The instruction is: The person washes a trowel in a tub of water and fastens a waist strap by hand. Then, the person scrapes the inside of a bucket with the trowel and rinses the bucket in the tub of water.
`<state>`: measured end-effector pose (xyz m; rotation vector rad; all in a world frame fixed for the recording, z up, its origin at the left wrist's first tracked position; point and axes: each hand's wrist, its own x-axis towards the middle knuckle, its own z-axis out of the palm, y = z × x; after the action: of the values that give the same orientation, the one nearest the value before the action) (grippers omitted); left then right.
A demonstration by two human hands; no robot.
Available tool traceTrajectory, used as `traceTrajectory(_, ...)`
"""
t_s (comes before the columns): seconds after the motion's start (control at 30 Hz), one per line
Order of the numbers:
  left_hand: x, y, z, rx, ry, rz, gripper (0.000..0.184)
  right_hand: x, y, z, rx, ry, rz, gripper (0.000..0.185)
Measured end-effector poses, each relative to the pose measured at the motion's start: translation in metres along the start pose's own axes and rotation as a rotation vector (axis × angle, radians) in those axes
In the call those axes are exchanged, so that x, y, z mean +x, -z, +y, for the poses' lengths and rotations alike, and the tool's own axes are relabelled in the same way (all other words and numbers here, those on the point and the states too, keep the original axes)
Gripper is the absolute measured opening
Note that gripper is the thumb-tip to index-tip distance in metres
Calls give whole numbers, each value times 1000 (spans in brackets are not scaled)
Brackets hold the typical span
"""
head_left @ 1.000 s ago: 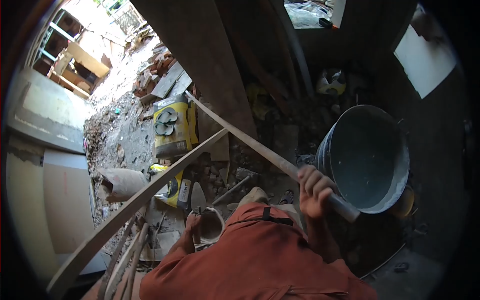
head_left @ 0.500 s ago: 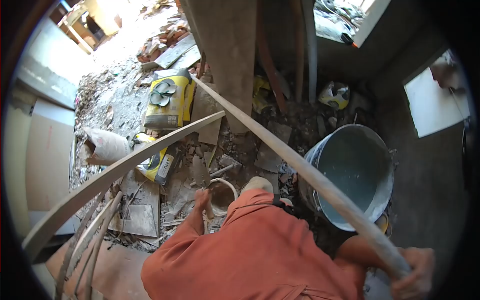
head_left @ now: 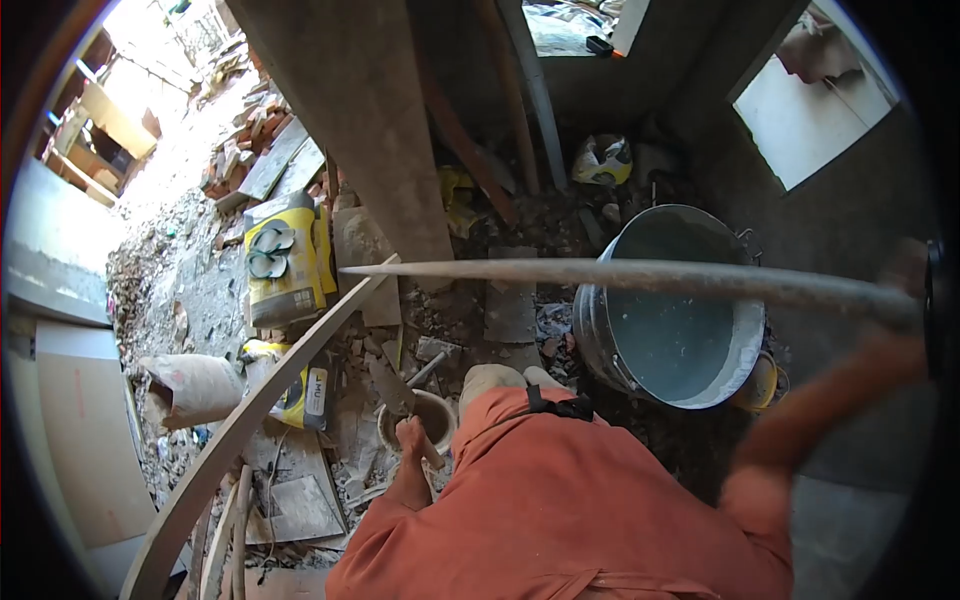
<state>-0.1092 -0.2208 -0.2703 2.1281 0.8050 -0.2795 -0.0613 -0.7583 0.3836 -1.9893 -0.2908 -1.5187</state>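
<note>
My left hand (head_left: 411, 436) is closed around a trowel (head_left: 390, 388), its blade pointing away and its handle sticking out below my fist. Right beside that hand stands a small bucket (head_left: 440, 408), partly hidden by it. Out at the far right, my right hand (head_left: 905, 285) is smeared by motion but wrapped round the thick end of a long wooden pole (head_left: 600, 272). The pole lies across the view above a large metal drum (head_left: 590, 330) of greyish water. Its thin tip reaches the upper end of a wooden plank (head_left: 270, 385).
Yellow and grey cement bags (head_left: 290, 290) stand at left, with flip-flops (head_left: 270, 250) on top of one. A concrete pillar (head_left: 350, 120) rises ahead. Rubble and broken bricks (head_left: 245, 140) cover the ground. A white sack (head_left: 195, 388) lies at left. Sticks (head_left: 240, 530) lean at lower left.
My right hand has swung up and outward with the pole, which now lies nearly level across the view. My left hand still holds the trowel by the small bucket. The view has shifted right.
</note>
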Motion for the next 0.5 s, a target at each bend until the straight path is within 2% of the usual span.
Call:
traceTrajectory(0.03,-6,11,14,89,48,-102,42,-55,-67,-1,591,-393,44,20)
traceTrajectory(0.07,-7,8,14,84,42,-102,42,-98,-120,-6,886,-645,93,25)
traceTrajectory(0.1,-7,12,11,143,32,-107,42,-131,-149,-4,1003,-798,149,30)
traceTrajectory(0.13,-6,15,8,199,23,-107,42,-155,-143,17,1144,-801,176,36)
traceTrajectory(0.17,-3,14,3,110,121,-71,42,-152,-132,25,1138,-765,215,35)
traceTrajectory(0.2,-8,16,4,108,119,-62,42,-144,-121,31,1133,-733,258,33)
traceTrajectory(0.27,-17,26,7,90,39,3,42,-105,-74,35,1291,-525,176,39)
traceTrajectory(0.33,-22,23,-7,53,85,-17,41,-54,0,39,1492,-430,-107,35)
traceTrajectory(0.4,-24,20,-21,144,-58,8,39,6,31,6,1275,-239,535,31)
traceTrajectory(0.43,-17,12,-46,169,-149,-65,37,36,46,-10,1077,-191,819,29)
traceTrajectory(0.47,-20,13,-38,607,-260,-150,38,60,83,-7,1191,-183,549,29)
traceTrajectory(0.5,-33,11,-28,554,-300,-110,39,79,125,-1,1278,-171,271,29)
